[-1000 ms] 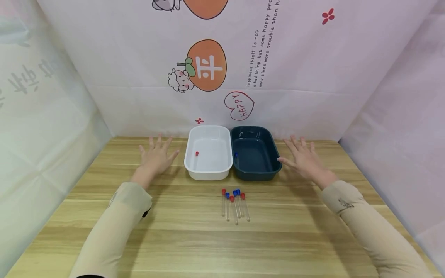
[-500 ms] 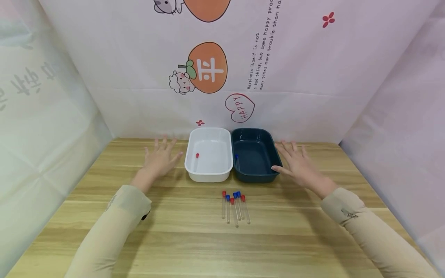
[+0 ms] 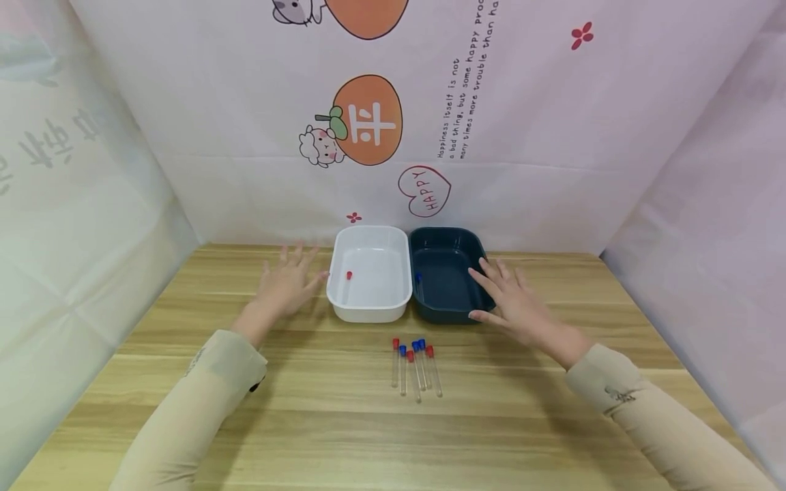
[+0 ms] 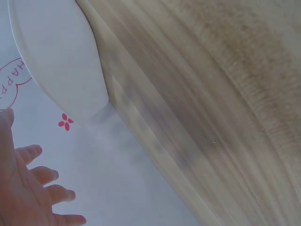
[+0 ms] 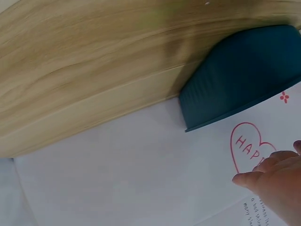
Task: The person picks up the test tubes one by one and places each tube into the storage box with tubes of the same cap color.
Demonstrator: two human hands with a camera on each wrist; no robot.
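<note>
My left hand (image 3: 284,286) is spread just left of the white tray (image 3: 371,314), its thumb tip right at the tray's rim. The fingers are apart and hold nothing; in the left wrist view the hand (image 4: 28,188) shows them extended. Over the right side of the dark blue tray (image 3: 451,315) reaches my right hand (image 3: 516,303), fingers spread and holding nothing. A red-capped test tube (image 3: 348,276) lies inside the white tray, and a blue-capped test tube (image 3: 419,278) inside the dark one. In front of both trays lies a loose group of test tubes (image 3: 403,368) with red and blue caps.
Both trays stand side by side on the wooden table (image 3: 344,443), near its back edge. Behind them rises a white printed cloth (image 3: 522,136), and more cloth hangs at the left and right sides.
My right hand has moved left, from beside the dark tray to over its right side. My left hand has shifted right, closer to the white tray. The test tubes lie as before.
</note>
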